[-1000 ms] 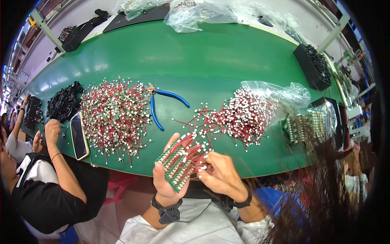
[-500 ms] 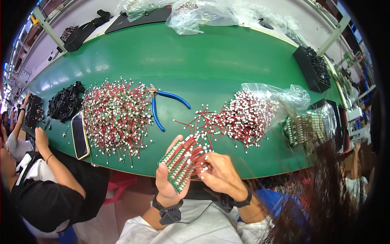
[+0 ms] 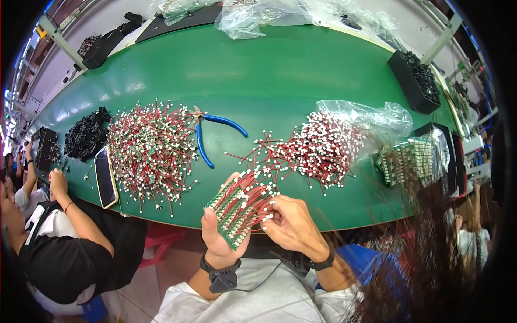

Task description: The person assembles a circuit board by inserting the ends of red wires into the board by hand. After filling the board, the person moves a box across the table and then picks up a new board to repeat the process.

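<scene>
My left hand (image 3: 216, 245) is closed around a green circuit board panel (image 3: 235, 229), thumb along its left edge. Rows of small white sockets run over the panel, and red wire leads (image 3: 245, 203) with white connectors stand out from it to the upper right. At the panel's right edge my right hand (image 3: 295, 225) pinches a red wire lead by its white-tipped end; the fingers partly hide it. Just beyond the panel lies a large heap of the same red wire leads (image 3: 323, 153), partly inside a clear plastic bag (image 3: 385, 121).
Left on the green table (image 3: 215, 70) are a heap of wired boards (image 3: 153, 156), blue-handled pliers (image 3: 200, 137), a phone (image 3: 106, 180) and black parts (image 3: 86, 134). More green panels (image 3: 406, 161) and a black box (image 3: 413, 83) stand right. A co-worker (image 3: 64, 242) sits at left.
The view has shifted slightly. My left hand and the panel have moved a little left, and my right fingers stay pinched at the panel's right edge.
</scene>
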### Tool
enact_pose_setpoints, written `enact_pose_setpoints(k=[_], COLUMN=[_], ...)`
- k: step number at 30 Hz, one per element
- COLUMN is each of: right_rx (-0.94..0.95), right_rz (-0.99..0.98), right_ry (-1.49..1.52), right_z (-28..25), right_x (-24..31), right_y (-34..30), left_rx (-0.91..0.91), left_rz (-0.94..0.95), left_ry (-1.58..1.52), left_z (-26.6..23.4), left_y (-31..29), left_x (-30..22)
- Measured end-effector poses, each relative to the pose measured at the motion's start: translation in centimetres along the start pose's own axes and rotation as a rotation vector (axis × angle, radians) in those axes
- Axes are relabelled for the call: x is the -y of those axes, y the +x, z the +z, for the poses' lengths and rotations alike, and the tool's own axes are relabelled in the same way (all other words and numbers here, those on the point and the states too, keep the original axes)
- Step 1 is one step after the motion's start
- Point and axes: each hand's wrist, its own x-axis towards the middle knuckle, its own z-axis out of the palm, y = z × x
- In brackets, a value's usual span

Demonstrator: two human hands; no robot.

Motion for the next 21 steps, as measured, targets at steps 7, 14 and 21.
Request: enact_pose_setpoints(k=[7,14,21], right_rx=[-0.041,-0.039,-0.116], right_rz=[-0.01,-0.078,-0.207], right_ry=[-0.01,-0.02,-0.315], right_z=[-0.1,-0.4,0.9], right_x=[-0.4,-0.2,-0.6], right_y=[-0.3,-0.3,-0.7], left_rx=[0.001,0.007,-0.009], left_rz=[0.003,-0.006,0.015], left_ry=[0.007,0.033,0.024], left_z=[0.7,0.7,0.6], left_y=[0.0,0.1,0.1], left_x=[0.4,0.6,0.9])
